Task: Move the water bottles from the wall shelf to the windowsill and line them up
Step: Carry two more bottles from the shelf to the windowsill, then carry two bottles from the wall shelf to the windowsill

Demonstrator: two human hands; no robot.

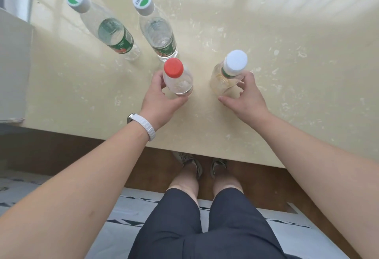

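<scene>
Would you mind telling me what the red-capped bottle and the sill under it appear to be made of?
The red-capped bottle looks like thin clear plastic, since the sill shows through its wall; its cap seems matte opaque plastic. The windowsill looks like polished cream stone or a stone-look slab: pale flecks and glossy window reflections, though which one is unclear.

Domestic room, judging by a cream marble windowsill (266,57) beneath sunlit window reflections, wooden floor (256,185) below it, patterned rug (127,213) just beyond.

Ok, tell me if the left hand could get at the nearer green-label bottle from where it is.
Probably yes: the green-label bottle stands just beyond the left hand, but that hand grips the red-capped bottle, which sits between.
</scene>
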